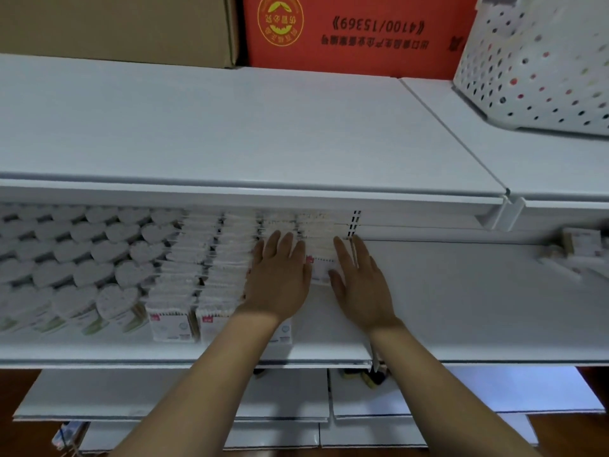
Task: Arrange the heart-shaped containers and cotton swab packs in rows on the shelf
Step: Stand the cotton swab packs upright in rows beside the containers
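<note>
Both hands reach into the middle white shelf, under the overhanging shelf above. The left hand lies flat, fingers straight and spread a little, palm down on top of a row of cotton swab packs — it presses rather than grips. The right hand is also open, its fingers straight and pointing toward the back of the shelf, its inner edge against the right side of one swab pack that sits between the two hands; a red mark and a printed label show on that pack's face. The swab packs stand in several rows running from the shelf's front edge to the back panel, packed close together, their front packs showing red-cornered labels. Left of them, touching the nearest swab row, the heart-shaped containers stand in rows of their own, white heart tops facing up — this part is blurred, so the count is unclear. Right of the right hand the shelf surface is bare white, and at its far right edge lie a few blurred small boxes. On the top shelf stand a brown carton, a red carton with yellow print and a white perforated basket.
</note>
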Demonstrator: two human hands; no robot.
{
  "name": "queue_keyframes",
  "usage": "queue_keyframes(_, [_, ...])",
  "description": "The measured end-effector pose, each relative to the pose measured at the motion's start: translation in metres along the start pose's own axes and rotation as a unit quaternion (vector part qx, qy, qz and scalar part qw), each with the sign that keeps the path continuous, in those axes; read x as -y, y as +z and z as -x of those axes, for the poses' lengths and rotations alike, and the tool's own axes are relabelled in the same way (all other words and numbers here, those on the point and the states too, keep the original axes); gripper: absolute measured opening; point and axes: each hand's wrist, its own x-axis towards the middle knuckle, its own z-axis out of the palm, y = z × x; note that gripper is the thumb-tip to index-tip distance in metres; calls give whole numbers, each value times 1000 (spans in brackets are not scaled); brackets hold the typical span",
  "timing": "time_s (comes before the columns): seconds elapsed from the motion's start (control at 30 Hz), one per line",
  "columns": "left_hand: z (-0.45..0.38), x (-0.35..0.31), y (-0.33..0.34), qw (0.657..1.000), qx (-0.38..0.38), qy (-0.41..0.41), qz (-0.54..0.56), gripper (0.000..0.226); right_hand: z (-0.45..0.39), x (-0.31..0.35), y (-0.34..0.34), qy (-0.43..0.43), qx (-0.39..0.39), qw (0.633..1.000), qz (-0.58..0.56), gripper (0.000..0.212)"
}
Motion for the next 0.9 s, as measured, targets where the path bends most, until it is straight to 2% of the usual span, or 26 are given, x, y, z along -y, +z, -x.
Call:
queue_keyframes(0.2, [-6,-59,-1,999,-9,27,22,67,22,-38,-38,4,-57,997,55,48])
queue_keyframes(0.27, [-7,-87,-1,999,3,36,15,61,34,-62,-54,18,-52,995,81,49])
queue_keyframes(0.5, [-15,-223,19,999,18,39,10,61,88,-178,-121,58,-84,987,121,43])
queue_keyframes(0.7, [-21,-350,49,999,24,45,6,63,128,-293,-198,142,7,976,167,43])
queue_keyframes(0.9, [-42,-424,60,997,56,51,10,62,136,-375,-242,194,69,962,181,46])
